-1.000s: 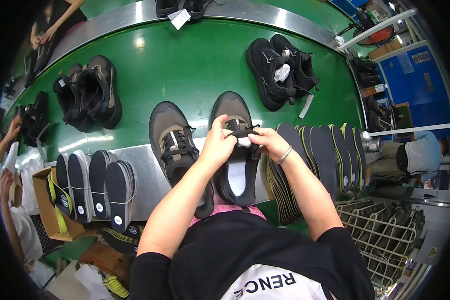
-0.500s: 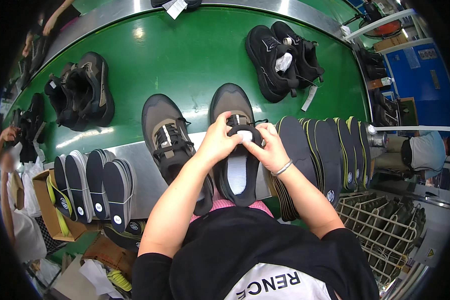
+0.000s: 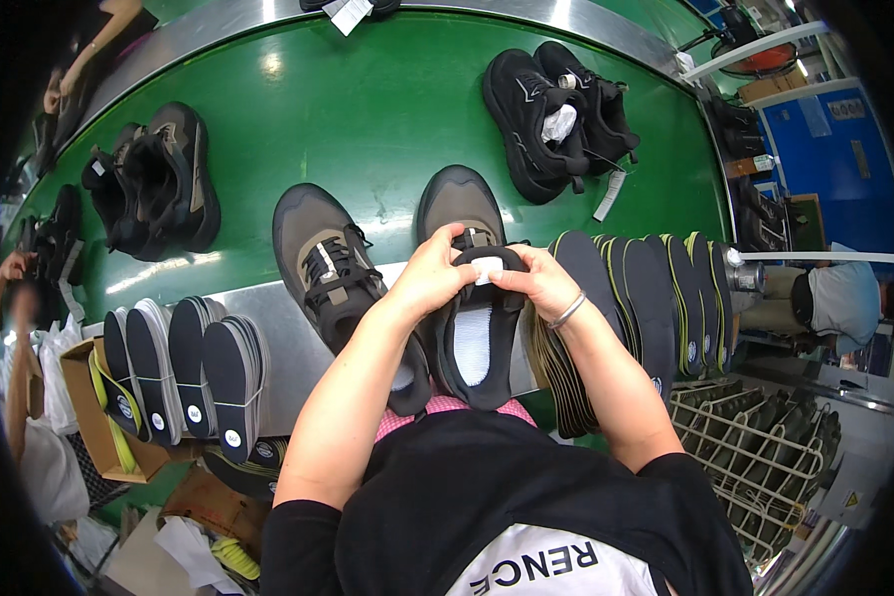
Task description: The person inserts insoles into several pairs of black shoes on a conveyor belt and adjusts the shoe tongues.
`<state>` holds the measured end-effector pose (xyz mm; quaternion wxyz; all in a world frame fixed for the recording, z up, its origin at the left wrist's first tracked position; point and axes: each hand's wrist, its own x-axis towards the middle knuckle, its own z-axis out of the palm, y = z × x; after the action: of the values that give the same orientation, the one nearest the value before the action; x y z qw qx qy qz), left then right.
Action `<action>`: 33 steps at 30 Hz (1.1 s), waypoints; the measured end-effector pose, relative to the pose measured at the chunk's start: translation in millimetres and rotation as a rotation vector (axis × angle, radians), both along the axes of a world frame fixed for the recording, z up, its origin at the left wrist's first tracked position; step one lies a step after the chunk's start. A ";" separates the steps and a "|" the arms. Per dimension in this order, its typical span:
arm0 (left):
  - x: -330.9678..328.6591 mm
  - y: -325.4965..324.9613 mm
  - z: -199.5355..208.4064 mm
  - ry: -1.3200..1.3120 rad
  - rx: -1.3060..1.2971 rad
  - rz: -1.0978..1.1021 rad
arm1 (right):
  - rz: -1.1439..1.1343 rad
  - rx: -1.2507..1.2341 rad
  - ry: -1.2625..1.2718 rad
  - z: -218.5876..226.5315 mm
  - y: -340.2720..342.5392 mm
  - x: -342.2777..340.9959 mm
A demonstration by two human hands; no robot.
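Since the earliest frame, the tongue (image 3: 489,252) has been spread wider, so that the white label (image 3: 484,269) on it is turned up into clearer view, and the second shoe (image 3: 323,268) has been shifted slightly leftward. One edge of the tongue is pinched by the left hand (image 3: 429,280), whose thumb and fingers are closed on it; the opposite edge is gripped by the right hand (image 3: 544,284), its thumb laid at the label. A bracelet (image 3: 567,309) is worn on the right wrist.

The held shoe (image 3: 458,209), brown and black, is placed right in front of the person, toe pointed away over the green surface (image 3: 368,119) and heel close to the black shirt (image 3: 526,467). A pale insole (image 3: 472,343) is seen inside it. Beside its left side the second shoe is set, partly covered by the left forearm.

Bundled insoles (image 3: 236,382) are stood to the left, and yellow-edged insoles (image 3: 638,298) are lined up near the right forearm. Farther off, a black pair (image 3: 515,119) and a brown-and-black pair (image 3: 184,179) are set on the surface.
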<state>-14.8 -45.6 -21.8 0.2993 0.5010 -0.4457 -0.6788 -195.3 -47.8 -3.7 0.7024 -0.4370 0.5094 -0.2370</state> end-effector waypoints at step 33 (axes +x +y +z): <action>-8.9 -7.0 0.5 0.028 -0.029 -0.106 | 0.050 0.003 -0.003 -4.4 -10.2 -17.4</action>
<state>-23.7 -52.5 -21.2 0.2766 0.4626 -0.4771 -0.6942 -212.7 -58.0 -8.0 0.7095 -0.4481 0.4976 -0.2195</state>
